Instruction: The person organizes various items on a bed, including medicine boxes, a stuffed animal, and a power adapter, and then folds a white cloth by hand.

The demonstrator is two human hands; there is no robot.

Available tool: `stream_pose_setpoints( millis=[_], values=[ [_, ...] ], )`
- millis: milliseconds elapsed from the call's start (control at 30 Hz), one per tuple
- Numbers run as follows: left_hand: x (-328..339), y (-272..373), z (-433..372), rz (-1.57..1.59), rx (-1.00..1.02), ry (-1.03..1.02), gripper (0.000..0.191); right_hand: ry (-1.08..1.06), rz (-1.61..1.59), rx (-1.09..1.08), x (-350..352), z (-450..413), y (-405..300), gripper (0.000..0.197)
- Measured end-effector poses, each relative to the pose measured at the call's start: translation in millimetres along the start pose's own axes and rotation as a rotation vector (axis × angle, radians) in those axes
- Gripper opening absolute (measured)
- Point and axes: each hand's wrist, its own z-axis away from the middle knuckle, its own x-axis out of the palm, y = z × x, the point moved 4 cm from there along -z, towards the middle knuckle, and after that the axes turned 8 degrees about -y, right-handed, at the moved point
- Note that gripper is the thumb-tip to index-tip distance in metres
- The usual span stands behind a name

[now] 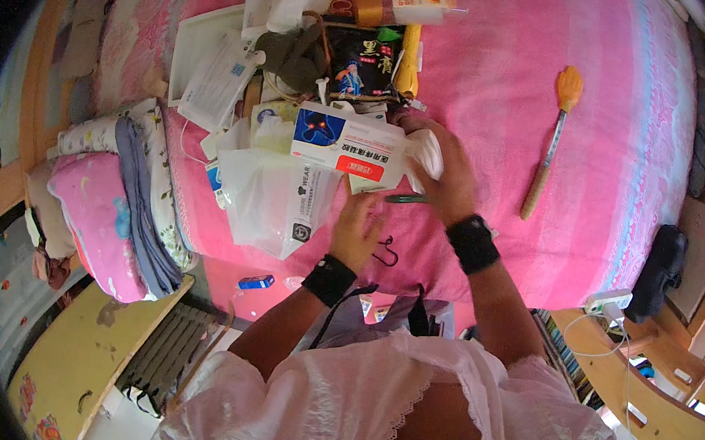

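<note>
My right hand is closed around a soft white bundle, whose exact kind is unclear. A white medical gel box with blue and red panels lies just left of it, over the heap. My left hand is by the box's near edge; its fingers are blurred and their grip is uncertain. Left of that hand a translucent plastic bag with printing lies flat. A dark green slim object and a black metal hook rest on the pink bedspread.
A back scratcher with an orange hand-shaped head lies at right. A black printed packet, a yellow object and a white tray are in the heap. Folded bedding is at left, a power strip at the right edge.
</note>
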Motion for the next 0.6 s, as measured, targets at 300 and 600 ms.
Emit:
stream_pose_setpoints(
  millis=[300,600],
  values=[
    [-35,-28,10,1.054,-0.413,0.219,0.047,-0.107,-0.352,0.177,-14,13,-56,0.033],
    [-82,20,-8,0.118,-0.027,0.203,0.040,-0.019,-0.240,0.456,-89,90,19,0.026]
  ],
)
